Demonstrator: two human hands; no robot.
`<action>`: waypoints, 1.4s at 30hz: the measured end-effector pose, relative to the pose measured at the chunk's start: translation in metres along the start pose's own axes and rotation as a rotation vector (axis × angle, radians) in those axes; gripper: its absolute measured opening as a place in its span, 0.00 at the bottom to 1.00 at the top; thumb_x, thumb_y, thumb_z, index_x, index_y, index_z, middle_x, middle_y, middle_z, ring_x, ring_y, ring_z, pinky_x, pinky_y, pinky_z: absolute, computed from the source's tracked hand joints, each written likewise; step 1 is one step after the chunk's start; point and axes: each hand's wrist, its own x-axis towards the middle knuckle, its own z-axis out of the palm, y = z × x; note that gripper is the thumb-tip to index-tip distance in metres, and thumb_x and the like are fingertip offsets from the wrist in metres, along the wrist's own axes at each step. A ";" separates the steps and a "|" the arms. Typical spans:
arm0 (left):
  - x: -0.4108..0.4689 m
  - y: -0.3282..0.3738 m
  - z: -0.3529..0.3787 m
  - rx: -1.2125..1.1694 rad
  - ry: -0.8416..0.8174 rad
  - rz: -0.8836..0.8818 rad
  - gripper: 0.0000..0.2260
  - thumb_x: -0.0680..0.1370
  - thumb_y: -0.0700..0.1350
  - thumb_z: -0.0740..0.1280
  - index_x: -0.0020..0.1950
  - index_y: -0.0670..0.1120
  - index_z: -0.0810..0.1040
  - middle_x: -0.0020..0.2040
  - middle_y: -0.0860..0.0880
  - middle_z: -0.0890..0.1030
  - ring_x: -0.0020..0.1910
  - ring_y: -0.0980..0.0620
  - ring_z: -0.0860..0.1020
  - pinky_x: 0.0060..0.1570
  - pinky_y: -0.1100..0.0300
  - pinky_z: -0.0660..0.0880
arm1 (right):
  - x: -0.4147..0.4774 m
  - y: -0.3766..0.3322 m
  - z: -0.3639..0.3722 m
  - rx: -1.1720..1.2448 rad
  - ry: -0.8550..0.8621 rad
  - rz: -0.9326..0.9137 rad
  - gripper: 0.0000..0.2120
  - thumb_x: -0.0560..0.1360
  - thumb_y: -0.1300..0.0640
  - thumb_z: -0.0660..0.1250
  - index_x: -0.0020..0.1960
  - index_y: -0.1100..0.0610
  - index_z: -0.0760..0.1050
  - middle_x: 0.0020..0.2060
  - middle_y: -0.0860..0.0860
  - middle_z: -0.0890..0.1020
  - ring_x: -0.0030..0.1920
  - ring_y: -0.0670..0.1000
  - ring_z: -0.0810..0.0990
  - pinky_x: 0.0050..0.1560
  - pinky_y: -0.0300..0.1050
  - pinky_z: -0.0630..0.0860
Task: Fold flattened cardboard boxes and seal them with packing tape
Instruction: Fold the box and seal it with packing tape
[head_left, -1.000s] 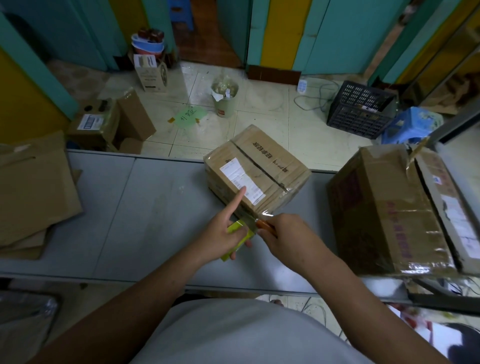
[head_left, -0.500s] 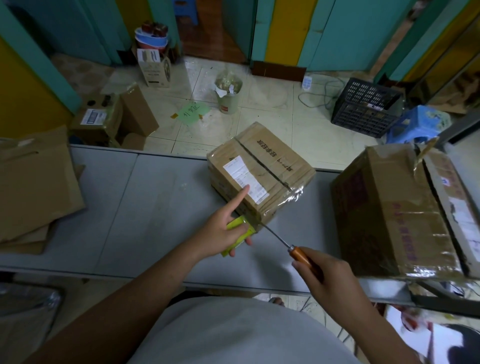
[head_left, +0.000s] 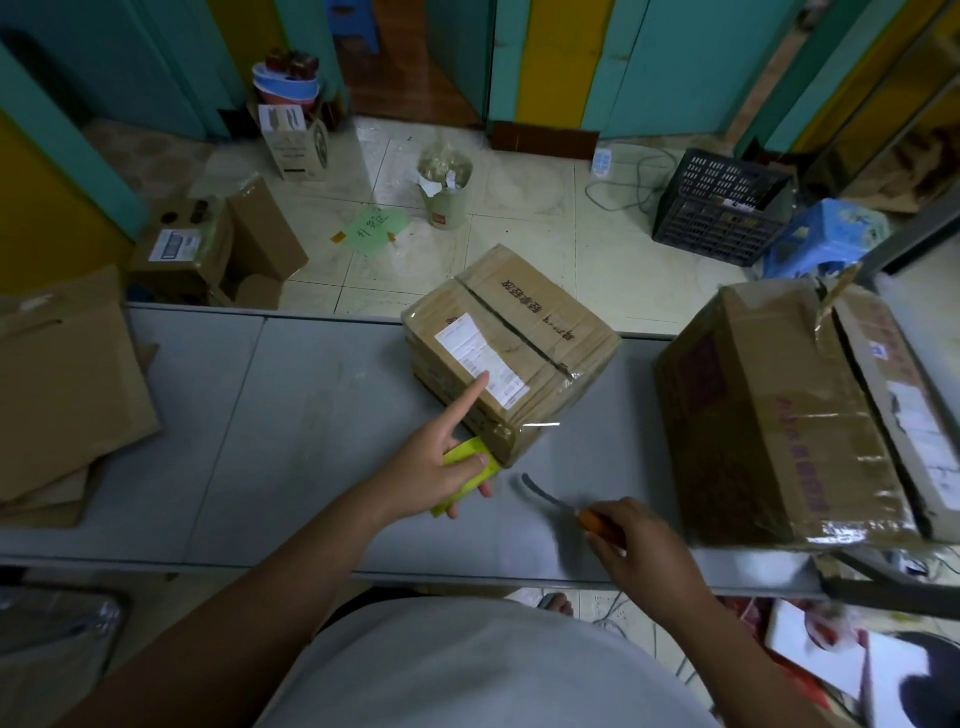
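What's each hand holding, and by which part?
Left hand grips the yellow-green tool around its middle. Right hand grips the knife by its orange handle, blade free.

Left hand (head_left: 431, 467) grips the green dispenser (head_left: 462, 449), index finger on the taped box (head_left: 519, 332) at one o'clock; right hand (head_left: 639, 540) holds the knife (head_left: 550, 500) at four o'clock.

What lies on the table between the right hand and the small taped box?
In the head view, only the blurred blade of the orange-handled tool that the right hand grips; past its tip, bare grey table to the box.
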 end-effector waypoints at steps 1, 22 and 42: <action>0.000 -0.001 -0.002 0.015 -0.009 0.002 0.41 0.85 0.39 0.67 0.81 0.75 0.50 0.44 0.42 0.87 0.38 0.49 0.83 0.35 0.46 0.81 | 0.002 0.011 0.008 -0.028 0.006 0.009 0.10 0.77 0.47 0.73 0.58 0.44 0.82 0.47 0.43 0.79 0.46 0.46 0.78 0.47 0.49 0.80; 0.006 -0.002 -0.019 0.346 -0.039 0.048 0.42 0.84 0.46 0.69 0.77 0.81 0.43 0.45 0.52 0.87 0.39 0.53 0.84 0.37 0.57 0.83 | 0.092 -0.120 -0.042 -0.036 0.322 -0.361 0.17 0.76 0.40 0.69 0.57 0.49 0.82 0.53 0.45 0.79 0.58 0.50 0.73 0.59 0.51 0.72; 0.027 -0.111 -0.054 1.053 0.354 0.208 0.55 0.72 0.64 0.77 0.83 0.69 0.38 0.56 0.43 0.83 0.40 0.47 0.83 0.35 0.49 0.83 | 0.096 -0.108 -0.030 -0.048 0.325 -0.405 0.23 0.71 0.35 0.74 0.59 0.49 0.82 0.55 0.45 0.79 0.59 0.49 0.73 0.59 0.49 0.71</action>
